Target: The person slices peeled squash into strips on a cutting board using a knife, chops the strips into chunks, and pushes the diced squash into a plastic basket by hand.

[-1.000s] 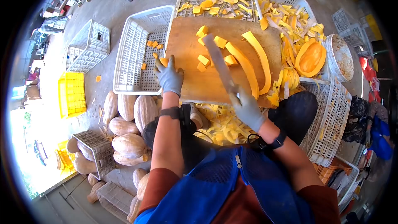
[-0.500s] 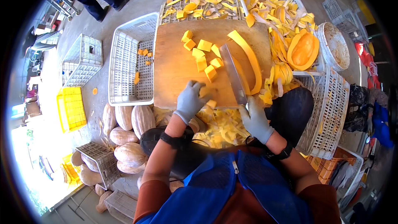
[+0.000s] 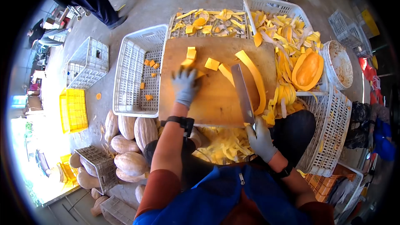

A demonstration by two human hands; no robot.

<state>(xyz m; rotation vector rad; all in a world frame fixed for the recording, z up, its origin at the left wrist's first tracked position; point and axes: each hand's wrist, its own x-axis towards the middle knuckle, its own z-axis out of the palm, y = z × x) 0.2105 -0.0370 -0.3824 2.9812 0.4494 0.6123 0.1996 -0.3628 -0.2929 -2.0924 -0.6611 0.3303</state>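
Clearly, one knife (image 3: 242,93) and one board (image 3: 208,100) sit at the centre of the work. On the board lie two pumpkin strips, one long curved strip (image 3: 255,83) and one shorter strip (image 3: 226,73), plus at least four chunks (image 3: 212,63) (the exact number is hidden by the glove). Six small cubes (image 3: 142,85) show in the white crate (image 3: 141,34) just left of the board.

Beyond the board's right edge are a heap of peelings (image 3: 287,33), one halved pumpkin (image 3: 308,70) and one bucket (image 3: 338,64). At least six whole pumpkins (image 3: 131,163) crowd the floor below the white crate. The blade stands in front of part of the shorter strip, and the left hand (image 3: 184,85) covers some chunks.

The knife is over the board's right half, between the two strips, its long axis running away from the person and leaning left, tip farthest. The right hand (image 3: 260,139) grips its handle. The left hand, fingers spread, is blurred over the chunks; whether it grasps one, I cannot tell.
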